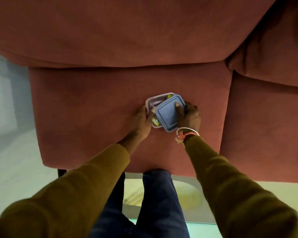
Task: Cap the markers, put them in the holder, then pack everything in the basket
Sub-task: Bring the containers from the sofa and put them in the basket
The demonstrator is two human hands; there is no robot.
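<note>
A small pale container (150,100) sits on the red sofa seat (93,109), with yellow and purple items partly showing inside. A blue lid (168,114) lies askew over its right part, tilted and not seated on the rim. My right hand (189,115) grips the lid's right edge, thumb pressed on top. My left hand (142,120) holds the container's left side, thumb at the lid's left edge. No separate markers or holder are visible.
The sofa's back cushion (127,31) rises behind the container and another seat cushion (268,126) lies to the right. My legs (155,203) stand against the seat's front edge. Pale floor (15,160) is at left.
</note>
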